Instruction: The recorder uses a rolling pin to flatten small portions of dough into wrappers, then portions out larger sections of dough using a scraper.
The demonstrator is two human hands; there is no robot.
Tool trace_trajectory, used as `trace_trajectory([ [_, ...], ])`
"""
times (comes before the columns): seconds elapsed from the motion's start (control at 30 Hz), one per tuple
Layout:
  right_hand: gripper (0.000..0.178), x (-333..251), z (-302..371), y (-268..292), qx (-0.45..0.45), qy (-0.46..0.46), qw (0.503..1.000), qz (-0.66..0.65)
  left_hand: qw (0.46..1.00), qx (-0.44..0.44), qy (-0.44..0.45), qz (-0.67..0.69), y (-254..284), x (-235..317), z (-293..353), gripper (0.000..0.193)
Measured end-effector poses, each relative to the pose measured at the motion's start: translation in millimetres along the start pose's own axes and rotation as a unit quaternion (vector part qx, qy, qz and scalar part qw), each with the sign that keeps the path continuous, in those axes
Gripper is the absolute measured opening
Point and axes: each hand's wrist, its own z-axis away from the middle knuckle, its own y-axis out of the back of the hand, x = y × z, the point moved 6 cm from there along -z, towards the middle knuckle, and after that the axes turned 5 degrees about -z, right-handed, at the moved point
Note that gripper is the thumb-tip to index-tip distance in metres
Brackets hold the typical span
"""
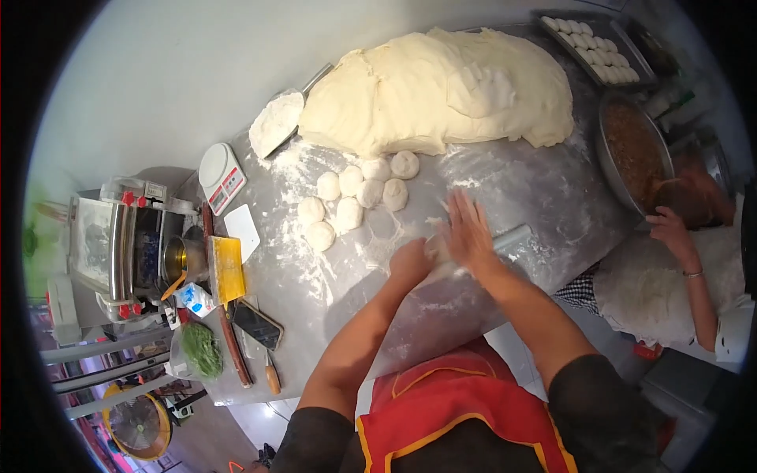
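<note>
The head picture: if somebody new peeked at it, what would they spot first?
Probably the giant pale dough slab, sprawled across the far side of the metal table. Next, perhaps the little round dough balls clustered just in front of it, towards the left. The bright red apron with yellow edging also stands out, at the bottom middle.

You are getting bright, fairly even light across middle of frame. Wall (197,63) at upper left is looking pale, nearly featureless. Soft shadow is falling on table (307,307), just left of your left forearm (364,335). Your right hand (471,232) is blurring slightly near centre. Pink-purple tint is showing at lower left; lower right is dimming. Fisheye is bending table edges, black rim is swallowing corners, far-left detail is smearing.
</note>
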Motion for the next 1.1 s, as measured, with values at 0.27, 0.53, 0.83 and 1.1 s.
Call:
trace_trajectory([
  [0.27, 0.077, -10, 138, 30, -0.125, 0.036, 0.989, -0.065, 0.979, -0.125, -0.109, -0.114, -21, 11, -15, 0.027],
  [0.53, 0.066, -1, 146, 32, -0.028, 0.071, 0.995, -0.072, 0.961, 0.247, -0.049, -0.118, 72, 35, -92, 0.043],
  [0.83, 0.057, -3, 140, 20, 0.0, 0.075, 0.993, -0.089, 0.923, 0.142, -0.192, -0.303, -34, -27, -5, 0.047],
  [1.1, 0.055, 7, 146, 19, -0.011, 0.045, 0.998, -0.05, 0.948, 0.187, -0.174, -0.191, -29, 38, 4, 0.058],
])
